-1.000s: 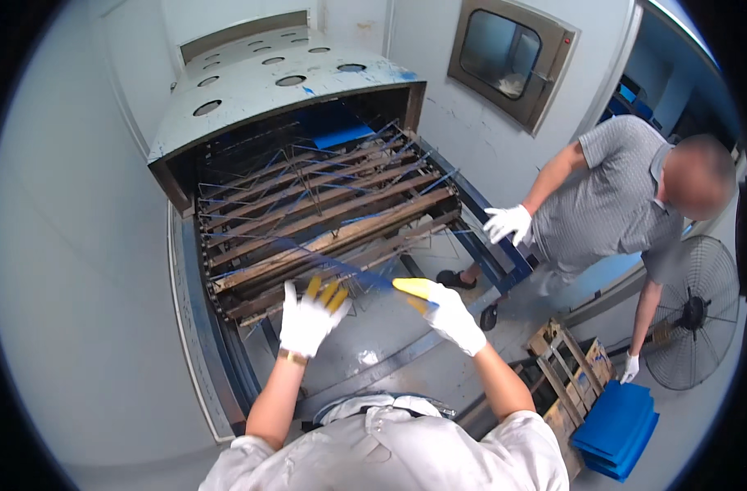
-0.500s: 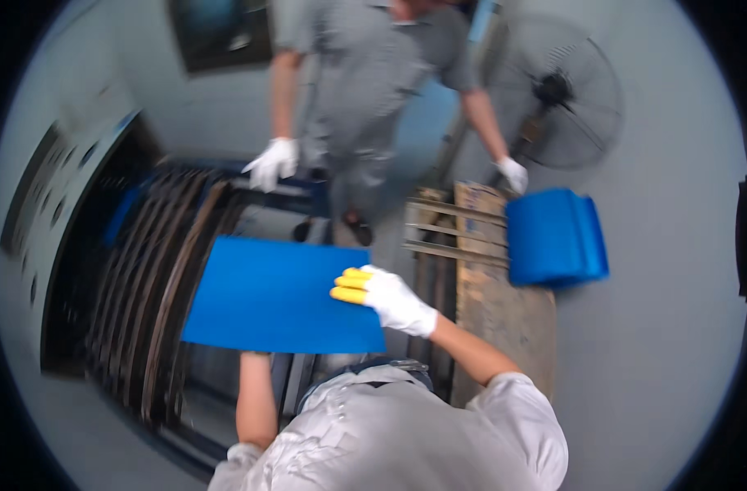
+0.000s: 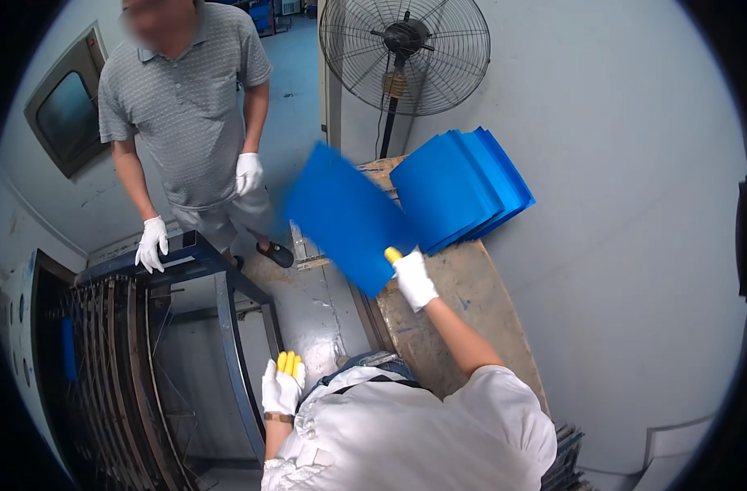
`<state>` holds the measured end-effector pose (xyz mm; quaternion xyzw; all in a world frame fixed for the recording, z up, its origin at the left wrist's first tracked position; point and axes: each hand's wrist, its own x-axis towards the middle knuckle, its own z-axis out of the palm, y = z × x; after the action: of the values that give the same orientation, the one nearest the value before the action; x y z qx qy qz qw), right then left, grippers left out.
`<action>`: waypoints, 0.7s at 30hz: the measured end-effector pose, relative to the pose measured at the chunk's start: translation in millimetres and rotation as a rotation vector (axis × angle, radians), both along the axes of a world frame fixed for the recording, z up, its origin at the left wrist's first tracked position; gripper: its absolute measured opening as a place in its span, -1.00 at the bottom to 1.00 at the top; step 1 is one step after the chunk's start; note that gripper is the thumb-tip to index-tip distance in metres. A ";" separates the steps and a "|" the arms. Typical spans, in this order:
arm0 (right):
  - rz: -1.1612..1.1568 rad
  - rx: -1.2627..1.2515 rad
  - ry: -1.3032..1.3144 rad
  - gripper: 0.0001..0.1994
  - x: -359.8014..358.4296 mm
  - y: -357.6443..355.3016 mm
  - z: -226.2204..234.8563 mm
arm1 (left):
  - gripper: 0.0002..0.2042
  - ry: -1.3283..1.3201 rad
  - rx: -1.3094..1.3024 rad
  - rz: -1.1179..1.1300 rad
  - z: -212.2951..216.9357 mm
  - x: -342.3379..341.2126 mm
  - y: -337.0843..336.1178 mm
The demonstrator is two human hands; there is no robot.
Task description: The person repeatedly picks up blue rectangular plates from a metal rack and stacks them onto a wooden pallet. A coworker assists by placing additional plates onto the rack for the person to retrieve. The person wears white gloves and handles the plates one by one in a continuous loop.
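Head view, right hand pinching plain blue sheet, left hand loosely cupped

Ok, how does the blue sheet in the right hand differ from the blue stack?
The sheet looks like a single piece, while the stack is several pieces with edges fanned out at its right.
The sheet is gripped near its lower corner by the right hand; the stack rests on the table, with no hand on it.
The sheet's left edge is blurred; the stack looks sharp.
Both are blue and flat-faced.
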<state>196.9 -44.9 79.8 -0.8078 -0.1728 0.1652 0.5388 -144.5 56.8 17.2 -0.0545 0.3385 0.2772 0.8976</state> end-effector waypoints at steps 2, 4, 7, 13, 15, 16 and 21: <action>-0.237 0.031 -0.030 -0.71 44.2 -2.2 -4.6 | -0.71 0.017 -0.041 0.008 -13.6 -5.5 -11.3; -0.378 0.022 -0.127 -0.72 96.7 -7.6 -21.2 | -0.73 0.019 -0.070 0.067 -21.1 -1.3 -18.0; -0.451 -0.046 -0.294 -0.72 148.8 -10.9 -34.7 | -0.75 0.052 -0.057 0.098 -26.0 6.8 -19.5; -0.383 0.024 -0.278 -0.91 207.7 -20.8 -83.9 | -0.76 0.137 -0.036 0.044 -21.4 34.8 -22.7; -0.354 -0.006 -0.151 -0.93 215.2 -27.4 -91.8 | -0.76 0.134 -0.038 0.057 -21.7 39.2 -23.2; -0.347 0.001 -0.057 -0.93 217.8 -31.4 -92.6 | -0.76 0.139 -0.040 0.061 -20.3 42.4 -23.9; -0.359 0.091 0.195 -0.90 216.2 -41.4 -83.7 | -0.76 0.160 -0.039 0.046 -19.2 52.7 -23.8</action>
<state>413.1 -86.3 -3.9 -0.7805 0.0198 0.1360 0.6099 -91.8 33.0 -2.0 -0.0576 0.4130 0.2945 0.8599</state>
